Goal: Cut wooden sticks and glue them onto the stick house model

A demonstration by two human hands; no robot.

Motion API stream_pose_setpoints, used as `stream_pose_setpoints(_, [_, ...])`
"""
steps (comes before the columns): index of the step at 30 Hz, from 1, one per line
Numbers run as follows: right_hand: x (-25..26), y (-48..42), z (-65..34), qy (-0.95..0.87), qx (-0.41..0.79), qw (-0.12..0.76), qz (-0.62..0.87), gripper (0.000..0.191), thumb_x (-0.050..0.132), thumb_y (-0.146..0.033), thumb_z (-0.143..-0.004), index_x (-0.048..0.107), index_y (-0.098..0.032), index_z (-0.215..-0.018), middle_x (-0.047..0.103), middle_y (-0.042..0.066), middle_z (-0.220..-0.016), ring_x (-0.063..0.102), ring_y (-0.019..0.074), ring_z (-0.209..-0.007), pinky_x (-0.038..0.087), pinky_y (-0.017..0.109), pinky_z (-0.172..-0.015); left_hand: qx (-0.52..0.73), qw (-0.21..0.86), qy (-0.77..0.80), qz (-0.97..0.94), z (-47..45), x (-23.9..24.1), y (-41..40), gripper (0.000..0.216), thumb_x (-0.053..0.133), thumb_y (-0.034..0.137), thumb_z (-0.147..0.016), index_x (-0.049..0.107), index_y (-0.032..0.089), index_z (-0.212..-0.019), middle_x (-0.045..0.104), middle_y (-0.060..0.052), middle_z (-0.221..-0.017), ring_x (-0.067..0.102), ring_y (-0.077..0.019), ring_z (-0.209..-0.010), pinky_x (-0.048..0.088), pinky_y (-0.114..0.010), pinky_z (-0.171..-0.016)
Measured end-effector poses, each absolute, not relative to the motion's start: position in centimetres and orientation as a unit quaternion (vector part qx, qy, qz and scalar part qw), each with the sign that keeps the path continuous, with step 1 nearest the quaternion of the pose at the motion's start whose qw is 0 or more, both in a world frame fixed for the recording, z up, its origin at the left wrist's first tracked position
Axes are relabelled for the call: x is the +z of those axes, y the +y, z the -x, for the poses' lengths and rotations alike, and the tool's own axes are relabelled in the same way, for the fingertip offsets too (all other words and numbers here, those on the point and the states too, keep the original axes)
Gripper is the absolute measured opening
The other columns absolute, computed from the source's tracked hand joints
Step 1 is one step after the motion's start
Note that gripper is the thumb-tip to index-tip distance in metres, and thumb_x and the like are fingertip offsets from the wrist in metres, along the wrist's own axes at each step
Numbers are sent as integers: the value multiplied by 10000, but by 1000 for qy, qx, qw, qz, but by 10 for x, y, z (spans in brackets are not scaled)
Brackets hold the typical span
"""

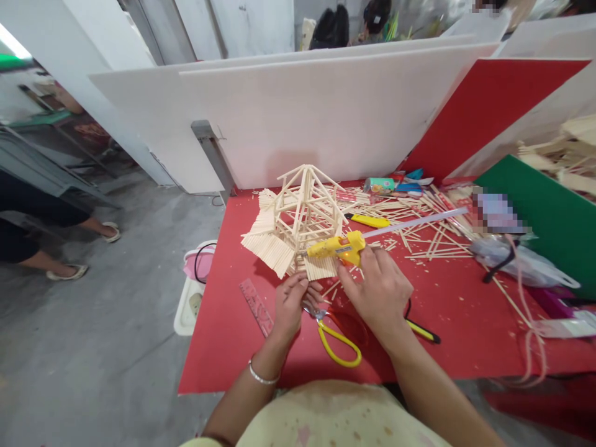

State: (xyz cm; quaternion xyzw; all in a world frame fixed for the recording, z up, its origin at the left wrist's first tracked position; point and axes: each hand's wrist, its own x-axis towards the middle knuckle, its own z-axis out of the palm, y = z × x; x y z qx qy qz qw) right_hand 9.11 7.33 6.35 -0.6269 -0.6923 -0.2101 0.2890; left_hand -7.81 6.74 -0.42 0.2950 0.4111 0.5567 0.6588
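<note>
My right hand (378, 290) is wrapped round a yellow glue gun (336, 247), whose nozzle points left at a stick panel (320, 268) on the near side of a small stick house (298, 217). My left hand (289, 304) sits just below that panel, fingertips pinched at its lower edge. The house stands on a red table (456, 329). Yellow-handled scissors (339, 343) lie under my hands.
A pink ruler (256, 305) lies left of my left hand. Loose sticks (428, 230), a yellow cutter (367, 220), a clear rod and plastic bags (521, 261) cover the right side. White boards (326, 118) stand behind. A seated person's feet (69, 270) are at left.
</note>
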Motion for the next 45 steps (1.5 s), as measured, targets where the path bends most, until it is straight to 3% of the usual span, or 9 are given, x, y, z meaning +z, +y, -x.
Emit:
stream_pose_setpoints(21, [63,75,-90,-690,-240,278,623,375,593,-471,-946,617,-138,-1118,678,99,-970,603,222,-845,400,320,-699,534,624,439,-365,79,-1,64,346,636,465,-907,700,125,-918,764,-113,-796,703,-180,-571,462,-225,-419])
stream_pose_setpoints(28, [64,76,-90,-693,-238,285,618,386,593,-475,-948,622,-127,-1113,681,102,-969,605,223,-844,401,319,-701,550,620,418,-372,79,-6,64,307,659,425,-900,696,122,-927,758,-94,-807,668,-143,-533,512,-227,-453])
stream_pose_setpoints(34, [64,75,-90,-694,-235,284,618,382,596,-476,-947,620,-129,-1106,679,100,-970,603,223,-848,402,321,-702,550,601,442,-376,77,-6,66,346,793,421,-780,701,138,-956,732,-49,-758,673,-137,-554,555,-227,-472])
stream_pose_setpoints(45, [62,75,-90,-691,-237,288,620,396,598,-474,-945,620,-128,-1135,670,102,-993,598,213,-838,397,316,-690,530,599,450,-397,78,2,68,355,773,464,-795,697,121,-850,702,-42,-652,620,-123,-484,544,-237,-460])
